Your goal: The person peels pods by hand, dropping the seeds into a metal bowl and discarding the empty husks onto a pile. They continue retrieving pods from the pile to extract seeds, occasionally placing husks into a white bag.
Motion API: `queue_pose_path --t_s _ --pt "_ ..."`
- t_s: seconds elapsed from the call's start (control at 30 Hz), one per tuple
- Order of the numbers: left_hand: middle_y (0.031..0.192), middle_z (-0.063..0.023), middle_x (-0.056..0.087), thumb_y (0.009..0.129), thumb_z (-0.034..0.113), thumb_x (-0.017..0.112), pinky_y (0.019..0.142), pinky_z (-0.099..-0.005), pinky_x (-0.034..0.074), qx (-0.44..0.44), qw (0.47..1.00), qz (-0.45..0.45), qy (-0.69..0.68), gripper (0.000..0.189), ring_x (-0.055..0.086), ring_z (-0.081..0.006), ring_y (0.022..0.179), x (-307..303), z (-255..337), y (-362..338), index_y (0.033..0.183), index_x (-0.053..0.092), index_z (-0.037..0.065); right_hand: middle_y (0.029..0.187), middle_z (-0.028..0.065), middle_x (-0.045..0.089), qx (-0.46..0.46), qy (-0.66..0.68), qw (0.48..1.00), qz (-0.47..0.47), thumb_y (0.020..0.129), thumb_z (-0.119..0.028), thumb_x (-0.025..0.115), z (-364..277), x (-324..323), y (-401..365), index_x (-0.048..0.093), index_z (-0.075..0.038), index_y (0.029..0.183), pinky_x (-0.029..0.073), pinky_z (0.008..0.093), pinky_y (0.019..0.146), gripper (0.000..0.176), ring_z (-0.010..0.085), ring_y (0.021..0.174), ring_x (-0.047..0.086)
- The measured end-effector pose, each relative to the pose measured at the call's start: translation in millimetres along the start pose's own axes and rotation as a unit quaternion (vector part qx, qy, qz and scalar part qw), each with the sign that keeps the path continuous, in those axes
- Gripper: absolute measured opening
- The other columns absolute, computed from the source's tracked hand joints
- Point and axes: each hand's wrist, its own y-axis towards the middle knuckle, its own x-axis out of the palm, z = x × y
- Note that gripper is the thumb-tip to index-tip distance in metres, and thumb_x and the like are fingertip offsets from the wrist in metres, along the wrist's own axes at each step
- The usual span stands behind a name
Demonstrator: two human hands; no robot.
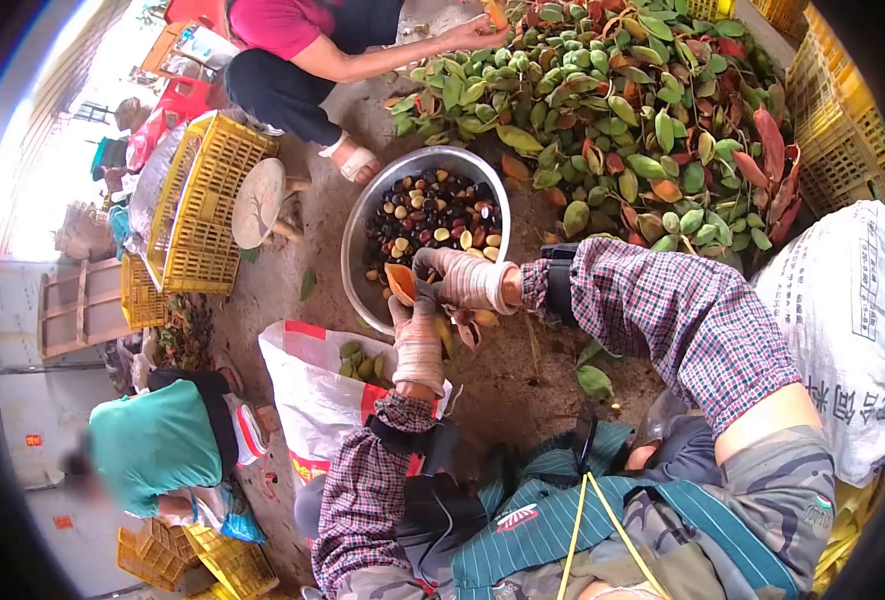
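Note:
Both my hands wear light gloves with dark fingertips and meet over the lower rim of a metal basin (354, 225). My left hand (415, 335) has its fingers closed on an orange pod (401, 283) that looks opened. My right hand (460, 277) comes from the right, its fingers bent against the pod and my left fingers; whether it grips anything of its own is hidden. Dark, brown and pale yellow seeds (430, 212) lie in the basin. Open pod pieces (470, 327) hang or lie just below my right hand.
Green and red pods (603, 110) are heaped beyond the basin. A person in pink (293, 35) crouches at the top, another in green (158, 445) at the left. A white sack (308, 385) with green pods, a stool (260, 204), yellow crates (213, 200) and a full sack (828, 310) stand around.

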Motion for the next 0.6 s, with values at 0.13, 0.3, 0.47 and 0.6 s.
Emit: queue_pose_path --t_s 0.13,0.3,0.47,0.6 --pt "0.098 -0.0025 0.056 0.093 0.035 0.056 0.066 -0.0316 0.053 -0.060 0.996 -0.018 -0.063 0.039 0.058 -0.0156 0.083 4 10 -4 0.125 0.046 0.016 0.098 0.0142 0.064 -0.113 -0.171 0.978 -0.034 0.082 -0.028 0.067 1 -16 14 0.057 -0.010 0.113 0.048 0.0361 0.081 0.037 0.0270 0.093 0.062" --pt "0.095 0.0003 0.056 0.092 0.033 0.059 0.065 -0.0321 0.054 -0.123 0.988 -0.029 -0.094 0.037 0.056 -0.0141 0.079 9 23 -11 0.123 0.047 0.018 0.103 0.0152 0.063 -0.214 -0.309 0.921 -0.102 0.085 -0.016 0.056 2 -31 31 0.056 -0.011 0.116 0.047 0.0390 0.084 0.032 0.0334 0.098 0.060" --pt "0.094 -0.0008 0.057 0.089 0.038 0.062 0.064 -0.0341 0.055 -0.186 0.948 -0.157 -0.206 0.042 0.059 -0.0155 0.078 -2 55 -27 0.122 0.049 0.015 0.120 0.0063 0.056 -0.241 0.013 0.948 -0.206 0.086 -0.008 0.046 26 -43 23 0.050 -0.011 0.126 0.046 0.0344 0.092 0.040 0.0202 0.109 0.056" --pt "0.091 -0.0065 0.059 0.086 0.044 0.062 0.070 -0.0337 0.053 -0.217 0.920 -0.193 -0.263 0.052 0.060 -0.0194 0.077 -28 55 -17 0.118 0.050 0.004 0.126 0.0092 0.052 -0.176 0.092 0.976 -0.087 0.089 -0.032 0.055 27 -76 31 0.047 -0.013 0.130 0.044 0.0369 0.096 0.046 0.0211 0.116 0.051"
